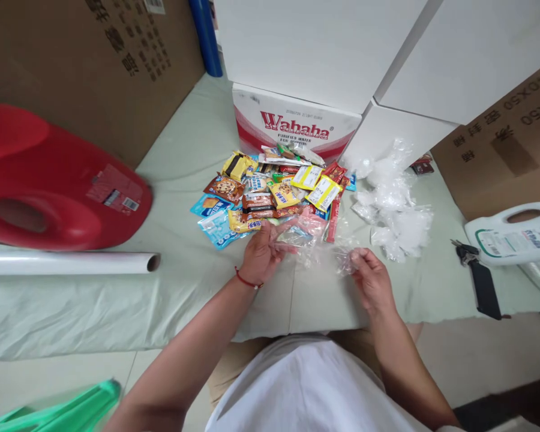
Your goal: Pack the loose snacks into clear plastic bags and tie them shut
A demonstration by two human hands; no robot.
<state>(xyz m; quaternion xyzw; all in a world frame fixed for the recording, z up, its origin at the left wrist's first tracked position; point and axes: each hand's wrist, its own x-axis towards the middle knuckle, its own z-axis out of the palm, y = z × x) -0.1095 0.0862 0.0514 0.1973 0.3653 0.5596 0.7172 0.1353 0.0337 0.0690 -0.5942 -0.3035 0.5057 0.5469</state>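
A clear plastic bag [317, 251] stretches between my two hands over the table's front half. My right hand [371, 277] pinches the bag's right end between thumb and fingers. At the bag's left end is my left hand [260, 255], its thumb up and its fingers partly hidden by the crinkled film. Just beyond it lies a heap of packaged snacks [258, 204] in yellow, brown, red and blue wrappers. To the right of the heap, a pile of clear plastic bags [398, 204] rests on the cloth.
A Wahaba-style printed water carton [297, 123] stands behind the snacks. On the left are a red jug [67, 180] and a white roll [72, 263]. A white bottle [517, 234] and keys with a black fob [483, 288] lie right, on the green tablecloth [180, 300].
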